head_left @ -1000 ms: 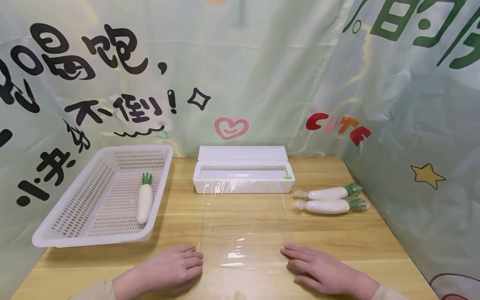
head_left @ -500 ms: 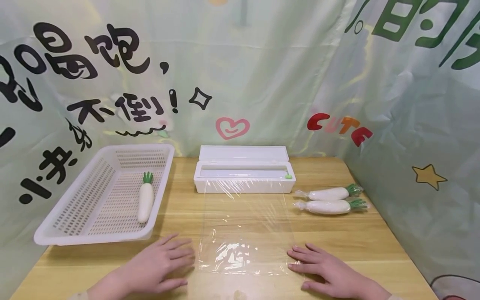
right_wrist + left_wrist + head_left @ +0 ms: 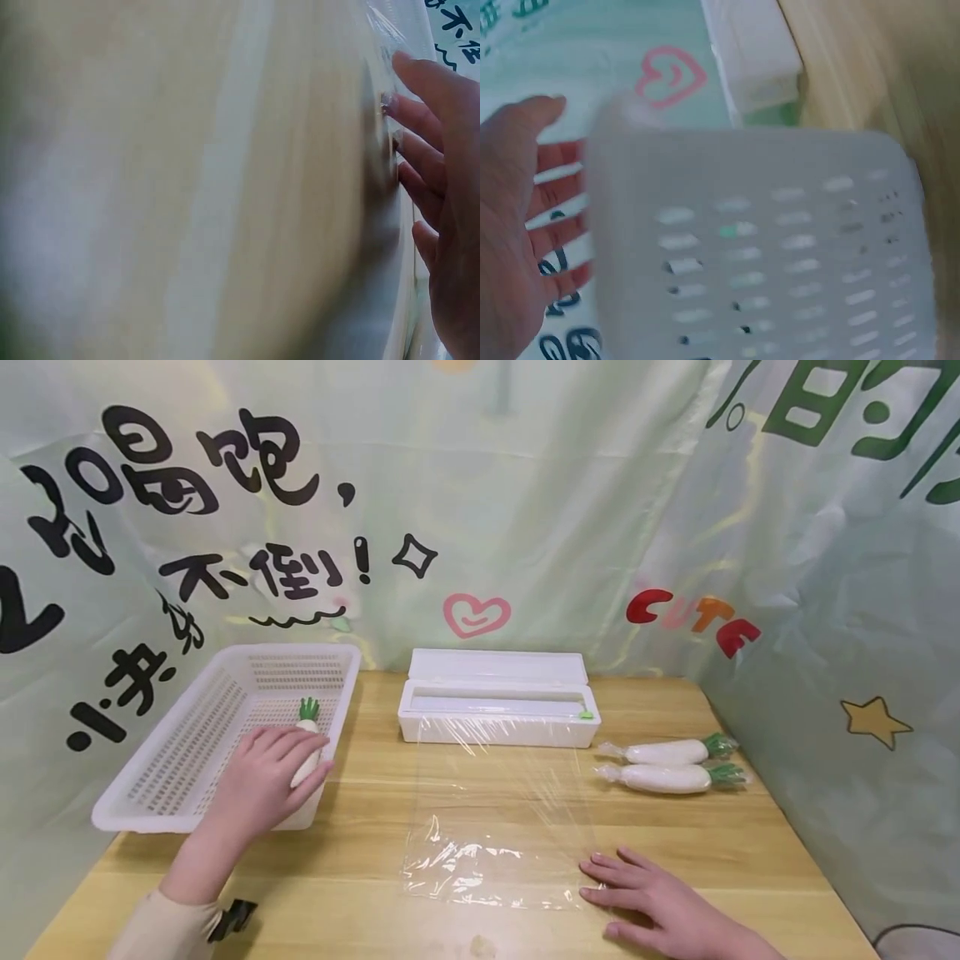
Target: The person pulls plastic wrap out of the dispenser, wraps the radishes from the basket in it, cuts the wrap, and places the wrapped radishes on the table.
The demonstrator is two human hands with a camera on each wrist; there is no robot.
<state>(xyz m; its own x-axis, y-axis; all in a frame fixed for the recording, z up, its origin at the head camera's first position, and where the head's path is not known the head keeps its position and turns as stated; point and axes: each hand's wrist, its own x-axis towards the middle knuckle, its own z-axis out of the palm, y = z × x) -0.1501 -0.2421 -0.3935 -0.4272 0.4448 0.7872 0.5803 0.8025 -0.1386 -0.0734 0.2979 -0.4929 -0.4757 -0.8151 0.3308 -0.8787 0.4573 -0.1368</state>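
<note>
My left hand (image 3: 262, 777) reaches over the white basket (image 3: 347, 710), above a white radish with green leaves (image 3: 308, 710) and partly hiding it. In the left wrist view the thumb and fingers are spread apart behind the basket wall (image 3: 757, 169); no radish shows between them. A sheet of clear cling film (image 3: 498, 818) lies flat on the table, drawn from the white film dispenser (image 3: 495, 731). At the film's near right corner rests my right hand (image 3: 652, 902), fingers extended and touching the film's edge.
Two radishes wrapped in film, an upper one (image 3: 667, 752) and a lower one (image 3: 660, 778), lie at the table's right. The dispenser's lid (image 3: 497, 666) stands raised at the back, with a green slider (image 3: 586, 715) on its right end. A printed curtain (image 3: 540, 527) encloses the table.
My left hand has left the film's left edge and moved up and left over the basket. The right hand has shifted slightly outward, then stayed by the film. The head view has turned slightly left.
</note>
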